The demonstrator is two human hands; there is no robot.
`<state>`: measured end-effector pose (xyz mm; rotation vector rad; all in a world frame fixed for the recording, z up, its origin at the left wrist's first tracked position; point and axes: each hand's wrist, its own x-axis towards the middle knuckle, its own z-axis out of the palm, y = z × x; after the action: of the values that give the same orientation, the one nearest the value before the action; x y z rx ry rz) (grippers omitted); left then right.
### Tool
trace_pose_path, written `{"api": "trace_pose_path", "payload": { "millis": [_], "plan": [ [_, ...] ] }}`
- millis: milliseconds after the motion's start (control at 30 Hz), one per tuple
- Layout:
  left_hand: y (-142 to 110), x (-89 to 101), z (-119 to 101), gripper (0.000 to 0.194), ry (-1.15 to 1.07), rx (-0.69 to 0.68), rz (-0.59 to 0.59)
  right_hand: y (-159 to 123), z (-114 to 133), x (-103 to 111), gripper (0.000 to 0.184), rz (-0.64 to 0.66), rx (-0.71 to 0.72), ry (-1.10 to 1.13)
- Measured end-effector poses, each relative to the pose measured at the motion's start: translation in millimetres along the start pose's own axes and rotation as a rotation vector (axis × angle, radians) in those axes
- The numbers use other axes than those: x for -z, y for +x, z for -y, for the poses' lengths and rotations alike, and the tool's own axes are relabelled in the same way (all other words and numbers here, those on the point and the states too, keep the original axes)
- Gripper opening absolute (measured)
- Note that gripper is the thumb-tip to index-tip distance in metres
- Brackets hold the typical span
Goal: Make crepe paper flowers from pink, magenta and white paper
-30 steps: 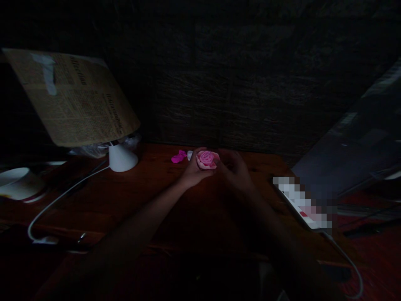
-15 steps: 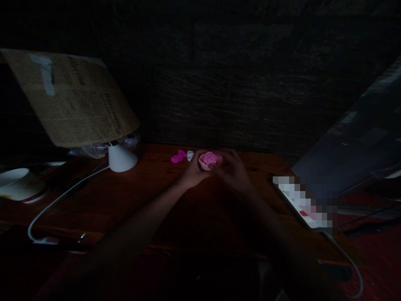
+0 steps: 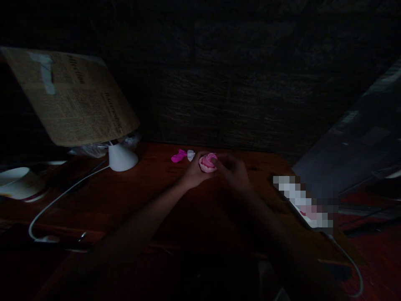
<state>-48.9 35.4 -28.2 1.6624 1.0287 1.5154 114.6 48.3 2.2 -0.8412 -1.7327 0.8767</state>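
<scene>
A pink rose-like flower (image 3: 206,163) with ruffled petals is between my hands above the table. My left hand (image 3: 192,173) is wrapped round its left side and underside. My right hand (image 3: 233,171) is closed at its right, thumb and fingers pinching at the petals near the top. Just left of the flower, a bright magenta crumpled piece (image 3: 178,156) and a small white crumpled piece (image 3: 191,155) lie on the table. The dim light hides the finger details.
A lamp (image 3: 123,158) with a newspaper-print shade stands at the left, its white cord (image 3: 67,189) running to the front edge. A white cup (image 3: 20,184) sits far left. A blurred-out device (image 3: 302,202) with a cable lies right on the wooden table (image 3: 125,205). A dark wall (image 3: 250,96) rises behind.
My right hand's fingers have come from around the flower's right side onto its petals. The flower's top looks tilted and pressed to one side. My left hand keeps its hold.
</scene>
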Motion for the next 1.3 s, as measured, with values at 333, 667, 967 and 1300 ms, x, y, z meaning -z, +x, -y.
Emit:
{"api": "trace_pose_path", "payload": {
  "millis": [333, 667, 967, 1300],
  "plan": [
    [-1.9, 4.5, -12.0, 0.087, -0.199, 0.135, 0.146, 3.1, -2.2, 7.8, 0.031, 0.022, 0.097, -0.022],
    [-3.4, 5.7, -13.5, 0.076, -0.123, 0.163, 0.178, 4.6, -1.1, 14.8, 0.029, 0.282, 0.15, -0.012],
    [-0.8, 4.2, -14.8, 0.07, -0.095, 0.115, 0.097, 3.5, 2.6, 15.8, 0.032, 0.269, 0.154, -0.012],
    [1.2, 6.9, -8.8, 0.064, -0.05, 0.028, 0.028, 8.2, -5.5, 21.6, 0.061, 0.159, 0.047, 0.041]
  ]
}}
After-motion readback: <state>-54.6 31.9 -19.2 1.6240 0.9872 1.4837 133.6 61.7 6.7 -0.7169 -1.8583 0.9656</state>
